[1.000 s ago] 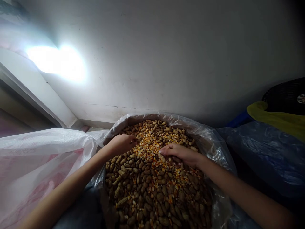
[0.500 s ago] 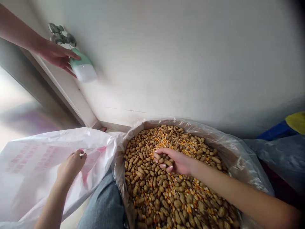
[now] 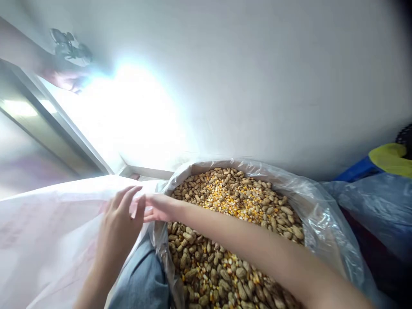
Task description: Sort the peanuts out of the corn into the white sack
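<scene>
My left hand (image 3: 120, 219) hovers over the white plastic bag (image 3: 64, 210), its fingers bent but apart and nothing seen in them. Right beside it, partly behind its thumb, is my right hand (image 3: 159, 208). The visible fingers of that hand stretch toward the white bag, and no peanut shows in them; the fingertips are partly hidden. My right forearm crosses above a large sack lined with clear plastic (image 3: 325, 223). Unshelled peanuts (image 3: 193, 249) mixed with yellow and orange corn kernels (image 3: 222, 195) fill this sack.
At the upper left, another person's hand (image 3: 69, 79) is beside a glaring light (image 3: 138, 116) against the white wall (image 3: 257, 77). My denim-covered knee (image 3: 141, 279) lies between bag and sack. Blue and yellow items (image 3: 386, 159) stand at the right.
My right hand, which held several peanuts over the sack, has moved left to the white bag. My left hand has opened and shifted slightly right. The other person's lamp has lit up.
</scene>
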Demonstrator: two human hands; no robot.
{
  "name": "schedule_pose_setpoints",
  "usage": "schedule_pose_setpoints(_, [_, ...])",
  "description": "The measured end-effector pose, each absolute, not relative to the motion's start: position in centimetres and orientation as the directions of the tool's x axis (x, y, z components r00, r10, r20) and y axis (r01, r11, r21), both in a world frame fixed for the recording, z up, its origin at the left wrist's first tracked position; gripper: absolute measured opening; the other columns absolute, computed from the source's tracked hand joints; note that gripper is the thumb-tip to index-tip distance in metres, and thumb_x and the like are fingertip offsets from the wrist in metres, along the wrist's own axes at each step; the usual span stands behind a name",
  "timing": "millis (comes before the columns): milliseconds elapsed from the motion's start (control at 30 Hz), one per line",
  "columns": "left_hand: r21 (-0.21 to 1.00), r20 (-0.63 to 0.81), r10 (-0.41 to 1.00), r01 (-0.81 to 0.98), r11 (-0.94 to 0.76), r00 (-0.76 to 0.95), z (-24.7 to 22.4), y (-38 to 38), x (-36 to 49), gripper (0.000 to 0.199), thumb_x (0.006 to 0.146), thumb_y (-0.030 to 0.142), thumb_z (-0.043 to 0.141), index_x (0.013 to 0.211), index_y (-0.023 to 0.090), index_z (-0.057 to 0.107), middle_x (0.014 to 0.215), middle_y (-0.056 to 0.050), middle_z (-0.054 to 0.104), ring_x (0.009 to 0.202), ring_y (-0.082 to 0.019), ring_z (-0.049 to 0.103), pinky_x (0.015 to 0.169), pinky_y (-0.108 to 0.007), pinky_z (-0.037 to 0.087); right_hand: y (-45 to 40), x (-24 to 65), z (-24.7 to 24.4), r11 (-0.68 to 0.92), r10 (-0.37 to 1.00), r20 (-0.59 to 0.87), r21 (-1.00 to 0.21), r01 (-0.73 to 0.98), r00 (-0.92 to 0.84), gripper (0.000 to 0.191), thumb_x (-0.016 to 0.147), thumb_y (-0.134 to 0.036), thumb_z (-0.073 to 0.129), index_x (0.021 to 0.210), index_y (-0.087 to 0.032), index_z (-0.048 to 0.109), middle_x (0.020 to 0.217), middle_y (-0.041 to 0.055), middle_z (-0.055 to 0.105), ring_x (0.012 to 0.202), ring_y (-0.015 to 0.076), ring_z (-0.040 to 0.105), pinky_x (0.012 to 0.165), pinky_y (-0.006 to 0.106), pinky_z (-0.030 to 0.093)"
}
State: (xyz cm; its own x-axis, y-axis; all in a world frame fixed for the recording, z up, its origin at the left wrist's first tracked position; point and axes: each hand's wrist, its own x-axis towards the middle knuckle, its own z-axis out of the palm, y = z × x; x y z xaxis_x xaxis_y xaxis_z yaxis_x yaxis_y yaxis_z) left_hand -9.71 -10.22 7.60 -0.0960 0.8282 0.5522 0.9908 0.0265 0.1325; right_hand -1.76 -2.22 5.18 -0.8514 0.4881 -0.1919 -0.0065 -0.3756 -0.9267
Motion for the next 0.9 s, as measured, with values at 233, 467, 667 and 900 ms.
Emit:
schedule_pose_setpoints(233, [0.043, 0.346, 0.876, 0.927, -0.373, 0.336, 8.3, -4.9, -2.1, 0.031, 0.081, 0.036, 0.032, 0.105, 0.022, 0.047, 0.102, -0.004, 0.053, 0.090, -0.017, 0.049, 0.077, -0.032, 0.040, 1.6, 18.9, 2.1, 0.021, 0.820, -0.289, -0.847, 0.531, -0.494, 0.026, 0.076, -0.033, 0.041, 0.090, -0.016, 0.055, 0.086, 0.0061, 0.059, 0.069, 0.0147, 0.057, 0.058, 0.027, 0.045])
schedule_pose_setpoints(467, [-0.032, -0.157, 0.899, 0.908, -0.417, 0.408, 0.1, 2.6, 3.8, 0.027, 0.074, 0.027, 0.045, 0.096, 0.015, 0.052, 0.092, -0.011, 0.053, 0.075, -0.021, 0.055, 0.061, -0.031, 0.044, 2.5, 25.3, -3.3, 0.238, 0.949, -0.034, -0.576, 0.782, -0.313, 0.031, 0.073, -0.022, 0.042, 0.101, -0.019, 0.053, 0.106, 0.0088, 0.051, 0.096, 0.0216, 0.047, 0.079, 0.034, 0.037])
schedule_pose_setpoints(667, [-0.011, -0.033, 0.924, 0.924, -0.382, 0.382, -4.0, 1.8, 2.6, 0.027, 0.081, 0.020, 0.028, 0.104, 0.017, 0.043, 0.102, -0.011, 0.047, 0.094, -0.023, 0.046, 0.071, -0.034, 0.040, 1.0, 24.4, -4.5, 0.454, 0.882, 0.092, -0.423, 0.784, -0.462, 0.032, 0.078, -0.022, 0.033, 0.104, -0.027, 0.051, 0.110, 0.0035, 0.048, 0.096, 0.0179, 0.047, 0.075, 0.030, 0.040])
schedule_pose_setpoints(900, [0.155, 0.049, 0.942, 0.929, -0.335, 0.331, -3.3, 1.8, 1.5, 0.021, 0.078, 0.026, 0.036, 0.096, 0.021, 0.046, 0.095, -0.005, 0.053, 0.085, -0.018, 0.050, 0.068, -0.027, 0.040, -0.1, 24.8, -5.1, 0.487, 0.874, 0.201, -0.367, 0.793, -0.443, 0.027, 0.078, -0.018, 0.036, 0.095, -0.021, 0.056, 0.094, 0.0040, 0.058, 0.090, 0.0188, 0.048, 0.079, 0.034, 0.036])
